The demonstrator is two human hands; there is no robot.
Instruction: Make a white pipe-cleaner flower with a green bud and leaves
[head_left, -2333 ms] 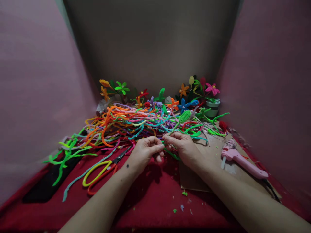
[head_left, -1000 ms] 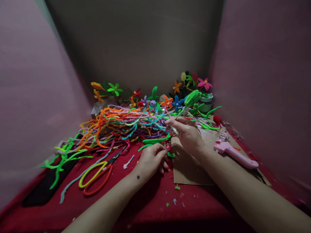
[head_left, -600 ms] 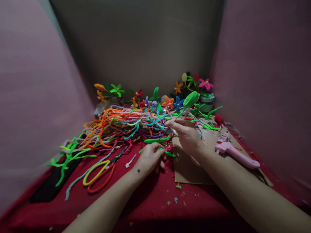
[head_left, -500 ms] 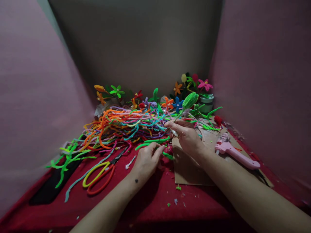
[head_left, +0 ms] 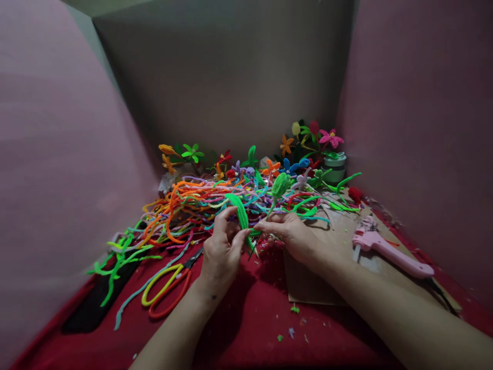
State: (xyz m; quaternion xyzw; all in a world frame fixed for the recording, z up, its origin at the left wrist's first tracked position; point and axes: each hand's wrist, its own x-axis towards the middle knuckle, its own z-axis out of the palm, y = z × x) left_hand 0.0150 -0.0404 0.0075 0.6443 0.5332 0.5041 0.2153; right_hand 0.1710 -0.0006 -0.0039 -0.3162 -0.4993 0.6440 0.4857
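My left hand (head_left: pixel 225 246) is closed on a bright green pipe-cleaner leaf (head_left: pixel 239 209) that curves up above its fingers. In my right hand (head_left: pixel 290 231), pinched by the stem, is a green pipe-cleaner flower (head_left: pixel 281 185) with its bud upright. The thin dark end of the stem slants down between the two hands, beside the leaf's lower part. Fingertips of both hands nearly meet there; whether leaf and stem touch I cannot tell. Behind them lies a heap of coloured pipe cleaners (head_left: pixel 192 191).
Scissors (head_left: pixel 166 290) with yellow and red handles lie left on the red cloth (head_left: pixel 246 329). A pink glue gun (head_left: pixel 393 252) rests on cardboard (head_left: pixel 311 288) at right. Finished flowers and a small pot (head_left: pixel 334 167) stand at the back. A black flat object (head_left: pixel 87 308) lies far left.
My left hand has picked up the green leaf and raised it beside the stem. My right hand has lowered the green flower and brought it toward the left hand. The view has shifted slightly.
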